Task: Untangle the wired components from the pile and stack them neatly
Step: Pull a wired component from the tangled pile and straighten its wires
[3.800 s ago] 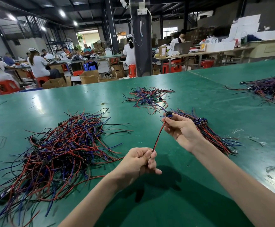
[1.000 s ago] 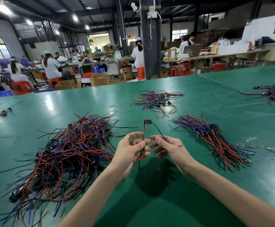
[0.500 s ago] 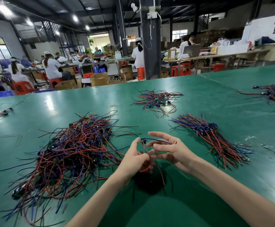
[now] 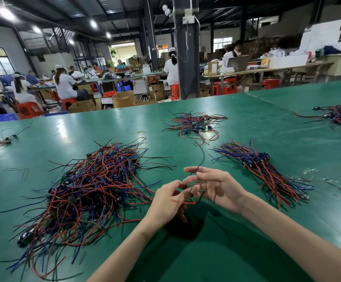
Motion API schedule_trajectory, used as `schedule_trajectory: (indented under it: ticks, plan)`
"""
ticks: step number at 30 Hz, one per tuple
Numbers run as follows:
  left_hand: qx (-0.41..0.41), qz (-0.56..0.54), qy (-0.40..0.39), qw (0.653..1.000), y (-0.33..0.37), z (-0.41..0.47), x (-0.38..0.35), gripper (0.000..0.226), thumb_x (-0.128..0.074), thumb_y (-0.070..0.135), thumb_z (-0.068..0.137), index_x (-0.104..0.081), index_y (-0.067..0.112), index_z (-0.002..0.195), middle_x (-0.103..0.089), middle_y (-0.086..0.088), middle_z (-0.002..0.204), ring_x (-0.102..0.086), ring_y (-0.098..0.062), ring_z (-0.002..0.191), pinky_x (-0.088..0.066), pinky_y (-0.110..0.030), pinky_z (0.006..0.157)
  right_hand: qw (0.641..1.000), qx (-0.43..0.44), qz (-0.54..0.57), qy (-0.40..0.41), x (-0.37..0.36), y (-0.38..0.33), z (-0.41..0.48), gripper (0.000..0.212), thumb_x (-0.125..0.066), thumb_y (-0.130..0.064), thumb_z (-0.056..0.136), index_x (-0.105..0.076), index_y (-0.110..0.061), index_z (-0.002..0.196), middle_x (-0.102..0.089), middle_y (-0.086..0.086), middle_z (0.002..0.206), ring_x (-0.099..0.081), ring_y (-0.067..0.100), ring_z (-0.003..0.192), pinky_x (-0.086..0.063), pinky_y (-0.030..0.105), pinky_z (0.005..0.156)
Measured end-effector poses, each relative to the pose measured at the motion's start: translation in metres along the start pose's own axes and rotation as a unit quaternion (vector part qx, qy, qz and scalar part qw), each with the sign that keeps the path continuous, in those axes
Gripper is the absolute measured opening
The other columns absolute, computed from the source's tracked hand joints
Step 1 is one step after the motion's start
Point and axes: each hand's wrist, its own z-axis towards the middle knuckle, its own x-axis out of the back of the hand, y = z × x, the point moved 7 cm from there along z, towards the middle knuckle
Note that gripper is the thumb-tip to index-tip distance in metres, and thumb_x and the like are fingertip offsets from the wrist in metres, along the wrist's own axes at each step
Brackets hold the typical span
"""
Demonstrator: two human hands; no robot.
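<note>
A busy workshop, with people at benches in the back and a wide green desk (image 4: 247,123) up front. On its left lies the big tangled pile (image 4: 88,192) of red, blue and black wires. To the right is the neat stack (image 4: 261,171), its long axis running from far-left to near-right. Its plugs are bunched near the far end, with blue tips pointing away and red tips towards the person. A smaller loose pile (image 4: 194,125) sits further back.

Between pile and stack, just above the desk, both hands work one wired piece (image 4: 186,202). Its red wire runs roughly left to right across the fingers, while a thin dark wire arcs up and away from the right hand. The left hand (image 4: 169,202) has its fingers curled round the red wire. The right hand (image 4: 216,186) is spread, palm turned inwards, fingers nearly straight with the wires threaded among them. Motion blur hides the piece's plug.

A second ago the piece stood upright between both sets of fingertips, plug on top. Now it droops and loops. The piles have not shifted.
</note>
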Motion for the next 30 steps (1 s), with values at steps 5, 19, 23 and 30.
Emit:
schedule_trajectory:
  ticks: [5,19,23,30]
  plan:
    - [0.004,-0.036,-0.027,0.999,0.003,-0.004,-0.009,0.013,-0.062,0.016,0.090,-0.064,0.012,0.077,-0.052,0.006,0.047,-0.048,-0.012,0.039,-0.046,-0.024,0.036,0.998,0.029,-0.040,0.029,0.004,-0.001,0.003,0.050,-0.059,-0.002,0.068,-0.059,0.002,0.118,-0.058,0.002,0.070,-0.046,0.009,0.046,-0.042,0.018,0.047]
    - [-0.018,-0.204,0.072,0.976,0.015,-0.008,0.007,0.003,-0.068,0.008,0.084,-0.071,0.007,0.083,-0.069,-0.005,0.069,-0.062,-0.011,0.055,-0.049,-0.022,0.045,0.994,0.008,-0.102,0.032,0.001,0.011,0.001,0.041,-0.072,-0.007,0.067,-0.064,-0.005,0.106,-0.064,0.009,0.088,-0.066,0.018,0.073,-0.057,0.030,0.069]
    - [-0.023,-0.218,0.081,0.972,0.017,-0.009,0.010,0.007,-0.069,0.008,0.083,-0.063,0.005,0.083,-0.062,-0.005,0.061,-0.059,-0.014,0.048,-0.048,-0.024,0.042,0.990,0.044,-0.129,0.018,-0.003,0.011,0.000,0.026,-0.071,-0.005,0.067,-0.066,-0.002,0.093,-0.068,0.014,0.080,-0.064,0.023,0.070,-0.056,0.032,0.071]
    - [-0.049,-0.207,0.123,0.969,0.020,-0.009,0.016,0.011,-0.071,0.008,0.082,-0.061,0.004,0.080,-0.063,0.003,0.065,-0.061,-0.014,0.053,-0.048,-0.024,0.042,0.976,0.083,-0.197,0.049,-0.002,0.003,0.001,0.020,-0.078,-0.015,0.060,-0.066,-0.009,0.075,-0.070,0.005,0.070,-0.061,0.013,0.056,-0.051,0.024,0.058]
